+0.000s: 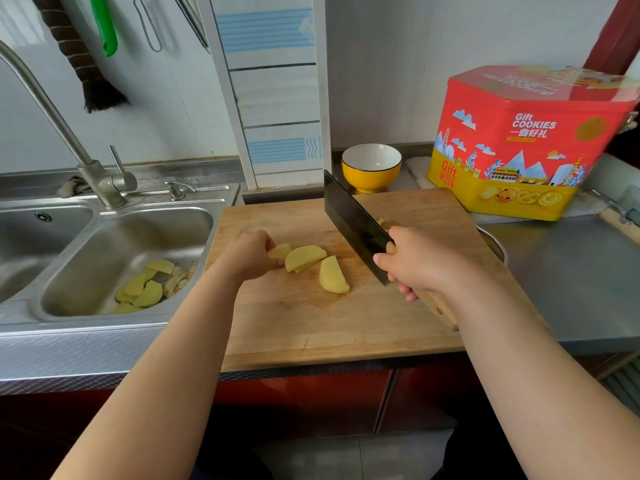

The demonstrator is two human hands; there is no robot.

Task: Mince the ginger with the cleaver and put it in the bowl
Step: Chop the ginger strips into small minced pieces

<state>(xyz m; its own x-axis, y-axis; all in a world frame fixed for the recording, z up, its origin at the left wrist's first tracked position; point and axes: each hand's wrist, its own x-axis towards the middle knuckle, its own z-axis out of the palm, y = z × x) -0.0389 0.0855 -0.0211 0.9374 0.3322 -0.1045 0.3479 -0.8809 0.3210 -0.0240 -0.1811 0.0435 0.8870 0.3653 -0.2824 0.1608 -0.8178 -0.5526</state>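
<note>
Left hand (251, 254): fingers curled, pinching a small ginger piece (280, 251) at its fingertips, low over the cutting board (311, 320).
Right hand (415, 261): wrapped round the wooden handle of the cleaver (353, 223), whose dark blade points away from the person, tilted; I cannot tell whether its edge touches the board.
Ginger slices (304, 258): two larger yellow pieces lie flat on the board, just beside the left hand's fingertips and to the left of the blade; the nearer one (333, 276) lies apart from the other by a small gap. A small yellow scrap shows just behind the blade.
Bowl (371, 167): yellow outside, white inside, upright on the worktop (571, 271) just past the far edge of the board.
Cutting board: wooden, lying on the worktop between the sink and the tin.
Sink (104, 244): steel, left of the board; its right basin holds a heap of yellow peelings (145, 289).
Tap (52, 109): stands behind the sink.
Cookie tin (519, 143): red and yellow, at the right back, beside the bowl.
</note>
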